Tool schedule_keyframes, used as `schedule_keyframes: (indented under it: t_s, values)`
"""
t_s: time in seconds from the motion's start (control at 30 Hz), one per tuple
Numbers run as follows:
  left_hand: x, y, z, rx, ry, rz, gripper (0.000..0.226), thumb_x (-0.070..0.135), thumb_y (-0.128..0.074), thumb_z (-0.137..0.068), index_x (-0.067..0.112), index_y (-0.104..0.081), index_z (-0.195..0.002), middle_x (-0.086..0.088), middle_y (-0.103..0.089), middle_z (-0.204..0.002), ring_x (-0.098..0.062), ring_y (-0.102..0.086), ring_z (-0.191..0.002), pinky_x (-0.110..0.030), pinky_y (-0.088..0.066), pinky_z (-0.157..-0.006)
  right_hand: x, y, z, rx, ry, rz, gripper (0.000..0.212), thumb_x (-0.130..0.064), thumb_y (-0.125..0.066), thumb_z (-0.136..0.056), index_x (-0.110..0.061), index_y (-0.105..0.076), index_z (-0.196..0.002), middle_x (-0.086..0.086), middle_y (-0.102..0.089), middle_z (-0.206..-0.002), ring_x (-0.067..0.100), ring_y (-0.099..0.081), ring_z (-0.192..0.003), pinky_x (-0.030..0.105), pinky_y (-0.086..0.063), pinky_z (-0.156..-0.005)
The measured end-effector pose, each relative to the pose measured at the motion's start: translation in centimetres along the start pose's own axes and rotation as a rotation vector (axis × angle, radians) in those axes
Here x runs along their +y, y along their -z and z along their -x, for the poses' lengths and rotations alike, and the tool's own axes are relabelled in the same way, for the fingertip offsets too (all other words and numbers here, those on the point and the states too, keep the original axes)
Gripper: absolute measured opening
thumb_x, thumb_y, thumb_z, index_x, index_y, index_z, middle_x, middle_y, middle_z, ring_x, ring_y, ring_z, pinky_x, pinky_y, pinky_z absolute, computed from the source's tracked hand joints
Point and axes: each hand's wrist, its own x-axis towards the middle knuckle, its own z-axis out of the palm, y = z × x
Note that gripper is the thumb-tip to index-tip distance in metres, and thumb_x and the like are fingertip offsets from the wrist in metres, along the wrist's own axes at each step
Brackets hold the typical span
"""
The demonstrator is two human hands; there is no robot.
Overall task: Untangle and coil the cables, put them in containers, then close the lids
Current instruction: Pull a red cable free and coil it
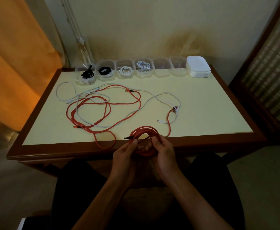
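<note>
Your left hand (127, 149) and right hand (162, 148) both curl round the red coil (144, 133) at the near edge of the surface (202, 100), fingers through the loop, its dark plug (127, 137) poking out just past your left fingertips. Cable looks light, limp and a bit springy, so the loops will likely fan out if you slacken; pinch across all turns at one side, not on the plug. Its tail (169, 123) runs ahead-right into the red/white tangle (102, 103); empty containers (162, 68) sit far ahead, right of your hands, beside the lid stack (198, 66).
</note>
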Motion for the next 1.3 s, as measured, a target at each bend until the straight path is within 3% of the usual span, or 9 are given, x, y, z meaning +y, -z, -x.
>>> schedule_keyframes:
  t_s: [0.17,0.27,0.37,0.47,0.63,0.77,0.97,1.17,1.3]
  values:
    - [0.0,0.4,0.3,0.075,-0.188,-0.244,0.028,0.02,-0.046,-0.101,0.01,-0.068,-0.086,-0.005,-0.07,-0.079,-0.022,-0.067,-0.083,-0.037,-0.054,-0.081,-0.1,-0.5,-0.1,0.083,0.088,0.364,0.029,-0.01,-0.062,-0.094,-0.026,-0.062,-0.119,0.004,-0.057,-0.127,0.014,-0.061,-0.109,0.037,-0.057,-0.092]
    - [0.1,0.9,0.1,0.144,-0.287,-0.414,0.025,0.018,-0.043,-0.101,0.017,-0.065,-0.088,0.001,-0.068,-0.081,-0.016,-0.068,-0.081,-0.029,-0.055,-0.071,-0.2,-0.7,0.6,0.276,0.499,0.865,0.04,-0.012,-0.076,-0.083,-0.023,-0.06,-0.118,0.003,-0.045,-0.127,0.009,-0.052,-0.107,0.017,-0.053,-0.079]
    - [0.1,1.1,0.0,0.127,-0.323,-0.501,0.024,0.016,-0.043,-0.102,0.021,-0.065,-0.093,0.002,-0.069,-0.087,-0.008,-0.068,-0.079,-0.02,-0.054,-0.064,0.0,-0.8,1.1,0.146,0.818,1.11,0.018,-0.013,-0.071,-0.089,-0.013,-0.067,-0.107,0.005,-0.055,-0.107,0.01,-0.055,-0.09,0.017,-0.051,-0.072]
    - [0.0,1.3,-0.4,0.09,-0.401,-0.617,0.022,0.017,-0.047,-0.1,0.021,-0.066,-0.091,0.002,-0.069,-0.085,-0.01,-0.066,-0.076,-0.026,-0.055,-0.067,-0.8,-0.8,1.3,-0.102,0.579,1.293,0.024,-0.022,-0.057,-0.099,-0.017,-0.067,-0.12,0.003,-0.057,-0.11,0.014,-0.057,-0.094,0.029,-0.055,-0.084]
    - [-0.1,1.4,-1.1,-0.071,-0.493,-0.896,0.02,0.013,-0.052,-0.098,0.028,-0.062,-0.089,0.01,-0.067,-0.08,-0.001,-0.065,-0.074,-0.019,-0.055,-0.069,-2.6,-0.9,0.8,-0.154,0.253,1.567,0.029,-0.025,-0.06,-0.094,-0.03,-0.066,-0.122,0.0,-0.066,-0.117,0.022,-0.062,-0.109,0.037,-0.05,-0.089]
    - [0.1,1.9,-1.6,-0.1,-0.565,-0.977,0.013,0.013,-0.057,-0.096,0.019,-0.067,-0.096,0.016,-0.063,-0.076,0.005,-0.062,-0.072,-0.01,-0.048,-0.064,-2.8,0.3,0.1,-0.362,0.089,1.167,0.003,-0.012,-0.067,-0.083,-0.014,-0.067,-0.084,-0.002,-0.062,-0.08,0.012,-0.06,-0.077,0.03,-0.05,-0.072]
    - [1.4,1.9,-2.1,-0.241,-0.635,-1.032,0.015,0.018,-0.063,-0.092,0.029,-0.064,-0.102,0.021,-0.063,-0.08,0.006,-0.064,-0.081,-0.012,-0.051,-0.07,-3.2,1.9,-0.6,-0.292,-0.133,0.636,0.033,-0.002,-0.065,-0.084,-0.018,-0.064,-0.055,0.006,-0.057,-0.064,0.019,-0.052,-0.066,0.033,-0.038,-0.067]
    - [2.4,3.3,-3.1,-0.106,-0.535,-1.057,0.006,0.016,-0.06,-0.094,0.02,-0.064,-0.096,0.016,-0.061,-0.083,0.002,-0.061,-0.078,-0.013,-0.05,-0.07,-4.8,3.7,-1.1,-0.149,-0.274,0.037,0.024,-0.012,-0.064,-0.088,-0.008,-0.063,-0.064,-0.004,-0.033,-0.04,0.01,-0.031,-0.037,0.026,-0.039,-0.048]
    - [2.5,3.7,-3.6,-0.086,-0.37,-1.049,0.017,0.016,-0.05,-0.099,0.018,-0.061,-0.086,0.004,-0.063,-0.08,-0.005,-0.061,-0.07,-0.014,-0.047,-0.064,-5.4,5.0,-1.4,-0.196,-0.342,0.198,0.02,-0.015,-0.062,-0.093,0.0,-0.065,-0.081,-0.003,-0.027,-0.047,0.006,-0.021,-0.036,0.018,-0.018,-0.034]
